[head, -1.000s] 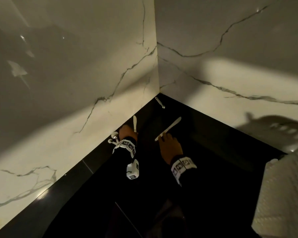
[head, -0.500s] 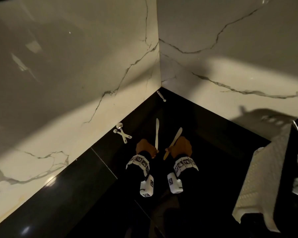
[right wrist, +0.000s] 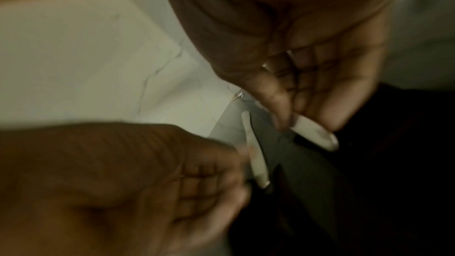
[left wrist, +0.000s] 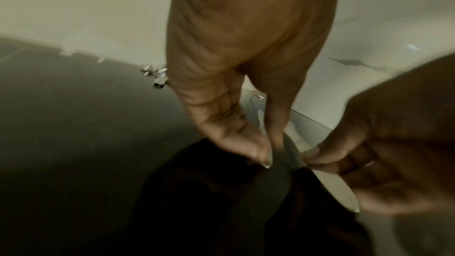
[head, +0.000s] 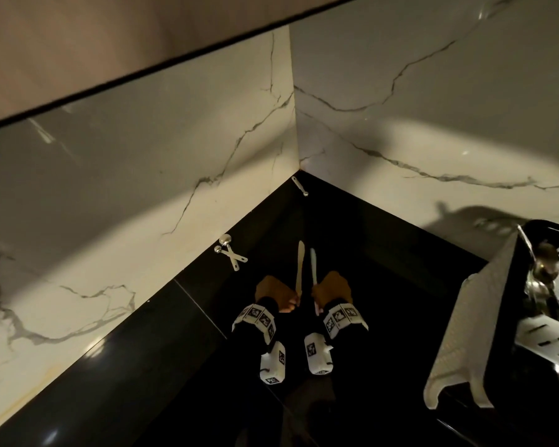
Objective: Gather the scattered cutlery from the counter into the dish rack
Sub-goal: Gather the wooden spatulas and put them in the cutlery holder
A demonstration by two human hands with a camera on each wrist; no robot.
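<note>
You have lifted both pale flat knives off the glossy black worktop [head: 400,285]: left hand [head: 276,293] grips one [head: 300,269], right hand [head: 334,290] the other [head: 313,267]; carry them to the dish rack [head: 549,317].

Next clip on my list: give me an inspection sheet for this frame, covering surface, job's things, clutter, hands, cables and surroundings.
Surface: glossy black counter in a corner.
Job's things: left knife and right knife held off the counter, blades pointing away; two crossed spoons by the left wall; one small utensil in the corner; dish rack at right, already holding cutlery.
Clutter: white mat draped beside the rack.
Hands: left hand grips the left knife; right hand grips the right knife; tagged bands on both wrists.
Cables: nothing seen.
Surroundings: veined marble walls; dim lighting.
</note>
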